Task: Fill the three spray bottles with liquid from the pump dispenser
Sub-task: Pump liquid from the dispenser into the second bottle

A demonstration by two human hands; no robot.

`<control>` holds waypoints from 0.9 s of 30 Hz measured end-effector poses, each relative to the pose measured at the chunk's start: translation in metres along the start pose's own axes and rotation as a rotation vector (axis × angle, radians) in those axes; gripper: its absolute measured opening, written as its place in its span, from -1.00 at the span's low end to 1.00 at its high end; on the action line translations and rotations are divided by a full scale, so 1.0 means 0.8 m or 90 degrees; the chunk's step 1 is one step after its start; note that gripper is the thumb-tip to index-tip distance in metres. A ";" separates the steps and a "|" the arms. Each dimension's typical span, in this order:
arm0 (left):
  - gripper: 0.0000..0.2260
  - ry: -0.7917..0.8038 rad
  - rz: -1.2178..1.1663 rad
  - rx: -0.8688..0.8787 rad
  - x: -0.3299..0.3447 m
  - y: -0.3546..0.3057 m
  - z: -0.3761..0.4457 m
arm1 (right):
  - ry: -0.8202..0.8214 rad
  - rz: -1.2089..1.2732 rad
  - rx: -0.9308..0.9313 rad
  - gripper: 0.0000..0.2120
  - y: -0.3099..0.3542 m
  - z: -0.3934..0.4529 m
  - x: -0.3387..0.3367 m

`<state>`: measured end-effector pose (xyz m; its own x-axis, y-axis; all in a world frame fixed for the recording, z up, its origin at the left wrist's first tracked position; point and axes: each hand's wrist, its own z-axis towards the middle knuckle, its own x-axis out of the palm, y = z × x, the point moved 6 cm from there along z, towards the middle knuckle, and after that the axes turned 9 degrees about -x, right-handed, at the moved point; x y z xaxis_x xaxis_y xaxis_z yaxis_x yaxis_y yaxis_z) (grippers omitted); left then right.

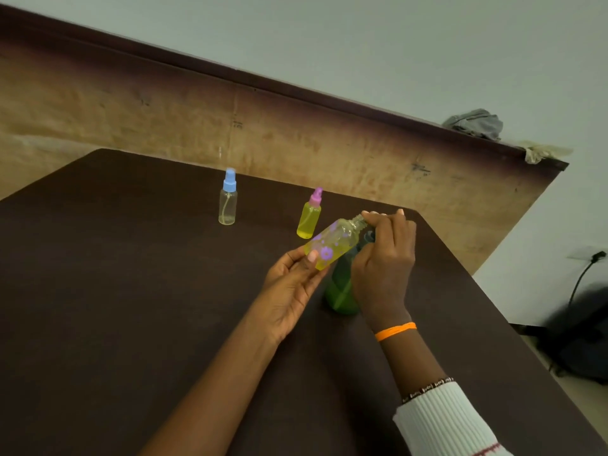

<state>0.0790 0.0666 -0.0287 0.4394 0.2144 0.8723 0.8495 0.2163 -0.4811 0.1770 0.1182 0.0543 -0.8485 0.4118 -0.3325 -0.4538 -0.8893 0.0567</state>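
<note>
The small clear plastic spray bottle printed with purple flowers (332,245) is tilted, neck up and to the right, above the dark brown table (131,291); the left hand (292,287) grasps its lower body, thumb across the front and fingers behind. Its cap is off and its threaded neck is bare; the right hand (383,258) has its fingers curled at that neck and over the top of the green translucent pump dispenser bottle (342,287), which stands on the table just behind the flowered one; whether those fingers press the pump head or pinch the neck I cannot tell, since the hand hides it.

I judge the flowered bottle light and thin-walled, liable to dent if squeezed and slick if liquid runs down it; the mid-body is the sound place to hold, leaving the neck free for the spout.

It looks well filled with yellow liquid, though the tilt hides the true level. The small clear bottle with the pink spray cap (309,218) stands near, capped and nearly full of the same yellow. The clear bottle with the blue spray cap (227,205) stands well apart to the left, capped, with only a thin yellowish layer at its base. The dispenser holds green-looking liquid well up its body.
</note>
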 end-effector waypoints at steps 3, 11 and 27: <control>-0.82 0.002 -0.004 -0.011 0.002 0.002 -0.002 | 0.028 0.003 -0.020 -0.66 -0.003 0.012 -0.008; -0.74 0.004 0.001 0.005 0.001 0.002 0.002 | 0.052 -0.003 -0.019 -0.64 -0.002 0.013 -0.010; -0.68 0.002 0.007 0.001 -0.001 0.005 0.004 | 0.003 -0.023 0.006 -0.66 -0.003 0.003 -0.006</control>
<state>0.0810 0.0703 -0.0315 0.4503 0.2139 0.8669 0.8437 0.2158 -0.4915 0.1816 0.1187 0.0579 -0.8305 0.4424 -0.3385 -0.4866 -0.8720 0.0542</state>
